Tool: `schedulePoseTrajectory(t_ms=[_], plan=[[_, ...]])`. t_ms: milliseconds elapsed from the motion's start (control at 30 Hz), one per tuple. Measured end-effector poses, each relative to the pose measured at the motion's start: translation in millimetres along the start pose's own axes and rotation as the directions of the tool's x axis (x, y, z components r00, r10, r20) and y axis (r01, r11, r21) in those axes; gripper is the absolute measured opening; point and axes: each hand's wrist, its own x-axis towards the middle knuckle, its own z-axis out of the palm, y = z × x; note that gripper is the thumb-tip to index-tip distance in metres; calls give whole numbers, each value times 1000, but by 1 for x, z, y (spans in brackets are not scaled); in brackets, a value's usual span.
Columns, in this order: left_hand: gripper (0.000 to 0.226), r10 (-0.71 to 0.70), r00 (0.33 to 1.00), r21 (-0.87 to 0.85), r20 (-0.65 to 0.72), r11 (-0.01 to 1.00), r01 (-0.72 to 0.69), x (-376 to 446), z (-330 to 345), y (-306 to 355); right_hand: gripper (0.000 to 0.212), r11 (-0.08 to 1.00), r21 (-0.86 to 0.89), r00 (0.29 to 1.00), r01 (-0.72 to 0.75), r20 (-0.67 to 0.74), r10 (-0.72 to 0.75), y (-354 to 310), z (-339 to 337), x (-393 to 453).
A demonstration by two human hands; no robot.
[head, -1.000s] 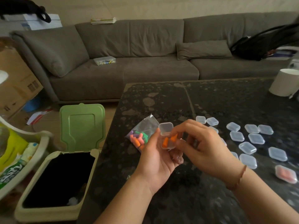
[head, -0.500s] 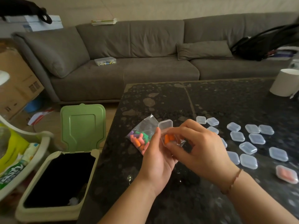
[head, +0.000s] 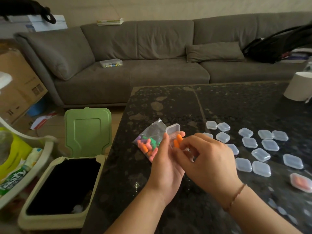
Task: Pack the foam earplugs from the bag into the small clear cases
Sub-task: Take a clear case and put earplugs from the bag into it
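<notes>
Small clear plastic case (head: 175,141) cradled upright in left hand (head: 166,163), fingers curled round it, hinged lid (head: 173,128) open toward 12 o'clock. Two orange foam earplugs (head: 177,141) inside, long axes near vertical. Right hand (head: 205,160) at 3 o'clock of case, fingertips pinching at its rim, nearer for closing. Clear bag of coloured earplugs (head: 149,142) at 9 o'clock on dark speckled table (head: 168,102).

left hand (head: 166,163) cupped upright, right hand (head: 207,159) pinching
</notes>
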Motion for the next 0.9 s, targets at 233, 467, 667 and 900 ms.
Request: schedulePoseTrajectory(t_ms=[233,467,667,900], plan=[[48,3,1000,-27,4,1000,-3,-2,3,-1,28,996,-33,996,-83,-17,82,-1,6,-2],[49,-19,1000,-67,-7,998,18,0,1,-1,31,999,33,998,-18,-56,20,-1,1,0],[48,-16,1000,-101,5,995,17,2,1,-2,17,993,70,995,-90,-45,94,4,-5,3],[47,-16,1000,-56,21,998,17,0,3,0,38,998,40,997,-58,-48,60,4,-3,3]])
